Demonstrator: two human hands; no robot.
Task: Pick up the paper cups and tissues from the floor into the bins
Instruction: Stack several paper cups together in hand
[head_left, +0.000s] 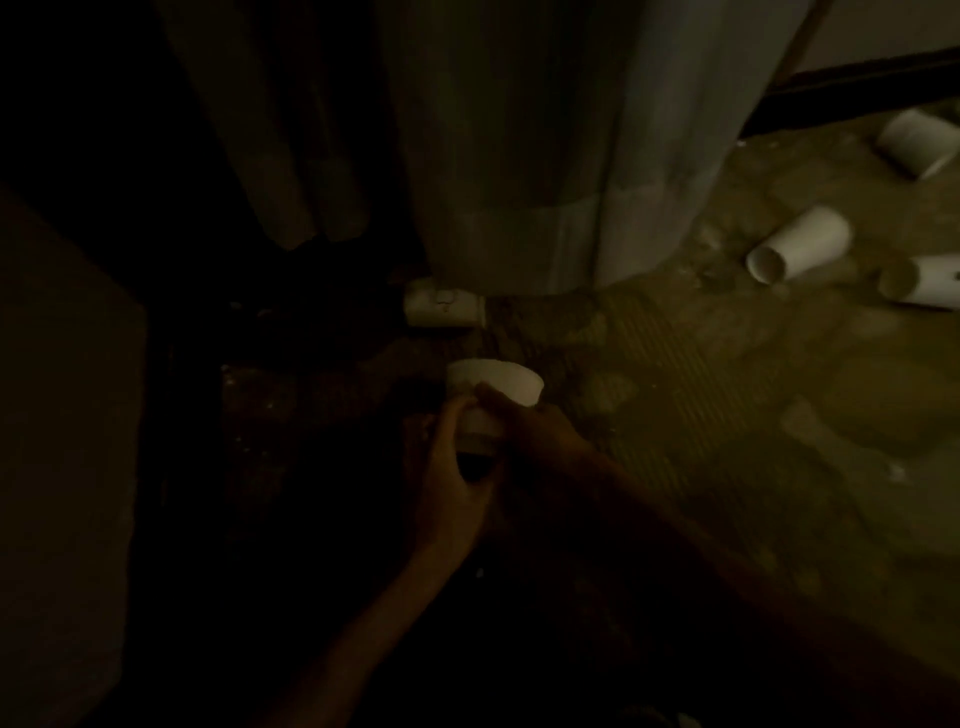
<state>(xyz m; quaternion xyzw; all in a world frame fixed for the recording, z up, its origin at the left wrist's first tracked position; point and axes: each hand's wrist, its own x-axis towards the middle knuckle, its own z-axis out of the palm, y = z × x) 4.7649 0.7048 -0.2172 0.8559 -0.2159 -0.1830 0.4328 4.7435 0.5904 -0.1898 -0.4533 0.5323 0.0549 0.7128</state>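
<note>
The scene is very dark. Both hands meet at the middle on a white paper cup (493, 387) held upright above the floor. My left hand (452, 478) wraps its lower part from the left, and my right hand (535, 431) grips it from the right. Another white cup (444, 310) lies on its side on the floor just beyond, at the foot of the curtain. Three more cups lie tipped over at the right: one (800, 244), one (930, 283) at the frame edge, and one (917, 143) farther back. No tissues or bins are visible.
A long pale curtain (545, 182) hangs to the floor ahead, with darker folds (291, 156) to its left. A dim flat-sided object (62, 415) fills the left. The patterned carpet (727, 415) stretches to the right, toward a dark skirting (857, 83).
</note>
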